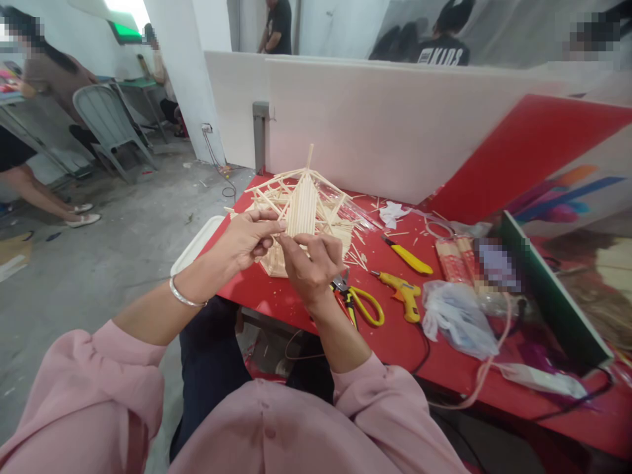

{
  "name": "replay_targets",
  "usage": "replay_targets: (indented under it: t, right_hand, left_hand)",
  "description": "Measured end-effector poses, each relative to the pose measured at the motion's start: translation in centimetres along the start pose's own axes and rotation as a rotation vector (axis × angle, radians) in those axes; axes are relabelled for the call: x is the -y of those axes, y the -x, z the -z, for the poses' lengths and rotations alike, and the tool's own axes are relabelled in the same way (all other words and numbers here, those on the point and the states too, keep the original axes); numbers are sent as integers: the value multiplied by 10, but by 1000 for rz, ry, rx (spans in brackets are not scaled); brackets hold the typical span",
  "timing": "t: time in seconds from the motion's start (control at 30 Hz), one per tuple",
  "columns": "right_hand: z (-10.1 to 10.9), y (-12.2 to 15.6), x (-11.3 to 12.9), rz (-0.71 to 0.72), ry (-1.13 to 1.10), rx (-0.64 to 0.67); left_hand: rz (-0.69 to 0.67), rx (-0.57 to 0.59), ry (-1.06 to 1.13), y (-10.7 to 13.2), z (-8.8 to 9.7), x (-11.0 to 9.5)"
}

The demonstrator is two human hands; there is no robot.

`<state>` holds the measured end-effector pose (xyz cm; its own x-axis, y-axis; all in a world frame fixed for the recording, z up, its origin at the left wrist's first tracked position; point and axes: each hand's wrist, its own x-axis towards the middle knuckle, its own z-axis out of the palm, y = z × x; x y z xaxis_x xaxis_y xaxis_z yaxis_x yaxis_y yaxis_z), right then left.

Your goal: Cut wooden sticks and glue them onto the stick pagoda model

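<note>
A wooden stick model [303, 207] with a peaked roof frame stands on the red table [261, 296]; one sloping roof face is filled with sticks laid side by side. My left hand [254, 238] is pinched at the lower left edge of that face. Close beside it, my right hand [313, 264] is also closed in a pinch, fingertips nearly meeting the left ones. Whatever lies between the fingertips is too small to make out. Both hands cover part of the model's base.
Right of my right hand lie yellow-handled pliers [365, 306], a yellow glue gun [405, 293] with a cord, and a yellow cutter knife [409, 257]. Further right are a plastic bag [457, 316] and a green board [553, 289]. Loose sticks surround the model. A white partition [365, 125] stands behind.
</note>
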<state>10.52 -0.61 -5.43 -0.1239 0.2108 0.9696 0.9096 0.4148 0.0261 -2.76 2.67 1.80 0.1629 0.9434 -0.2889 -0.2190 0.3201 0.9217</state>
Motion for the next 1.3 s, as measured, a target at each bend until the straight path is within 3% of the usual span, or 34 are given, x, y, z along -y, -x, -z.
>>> replay_targets:
  t: [0.33, 0.73, 1.1, 1.3]
  right_hand:
    - [-3, 1, 0, -9, 5, -18]
    - [-4, 4, -2, -70, 2, 73]
    - [27, 8, -2, -87, -72, 20]
    - [39, 17, -4, -121, -79, 57]
  left_hand:
    - [-18, -20, -25, 0, 0, 3]
    - [-11, -47, -28, 1, -3, 1]
    - [-43, -12, -3, -6, 1, 5]
    - [-41, -21, 0, -7, 0, 4]
